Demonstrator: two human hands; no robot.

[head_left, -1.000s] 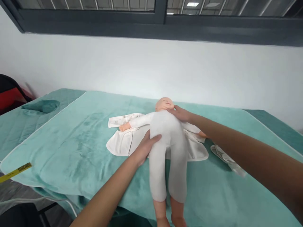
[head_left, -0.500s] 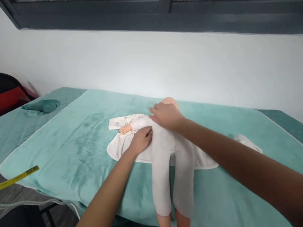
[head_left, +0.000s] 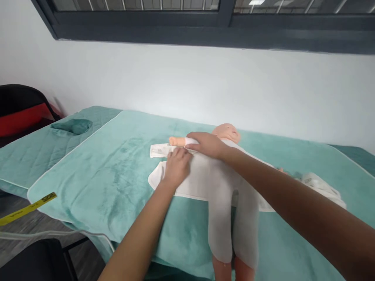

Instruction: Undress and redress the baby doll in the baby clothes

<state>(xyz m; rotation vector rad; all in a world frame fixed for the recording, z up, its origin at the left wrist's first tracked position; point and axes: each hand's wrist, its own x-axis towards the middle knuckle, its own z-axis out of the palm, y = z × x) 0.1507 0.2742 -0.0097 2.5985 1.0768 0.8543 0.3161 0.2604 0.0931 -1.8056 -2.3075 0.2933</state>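
Note:
A baby doll [head_left: 222, 183] in a white bodysuit lies on its back, head [head_left: 227, 132] toward the wall and legs toward me. Under it is spread a white baby jacket [head_left: 190, 189], whose printed sleeve [head_left: 159, 150] reaches out to the left. My right hand [head_left: 206, 145] is closed around the doll's arm [head_left: 177, 141], which points left above that sleeve. Just below, my left hand [head_left: 177, 166] has its fingers curled on the jacket cloth near the base of the sleeve; its fingertips are partly hidden.
A green plush cover [head_left: 117, 187] drapes the bed, with a face-hole cushion [head_left: 72, 127] at left. The jacket's other sleeve [head_left: 322, 187] lies bunched at right. A yellow strip [head_left: 27, 208], a cable and black chairs are at left. Behind stands a white wall under a dark window frame.
The doll's arm has been lifted from beside its body to lie above the jacket sleeve, now in my right hand. My left hand has moved up toward the sleeve. The view has shifted.

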